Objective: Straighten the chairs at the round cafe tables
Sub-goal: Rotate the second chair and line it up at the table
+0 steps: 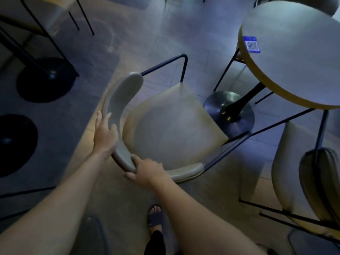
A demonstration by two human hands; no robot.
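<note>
A chair with a pale padded seat (171,126), thin dark metal arms and a curved grey backrest (119,96) stands in the middle, turned at an angle to the round cafe table (294,57) at the upper right. My left hand (104,133) grips the left part of the backrest, fingers wrapped over its top. My right hand (147,171) holds the backrest's lower curve, thumb underneath. The table's dark disc base (237,116) sits just beyond the seat's far corner.
A second chair (312,181) stands at the right under the table's edge. Two dark round table bases (46,80) lie on the floor at left, with another chair's legs at the top left. My sandalled foot (155,216) is below the chair.
</note>
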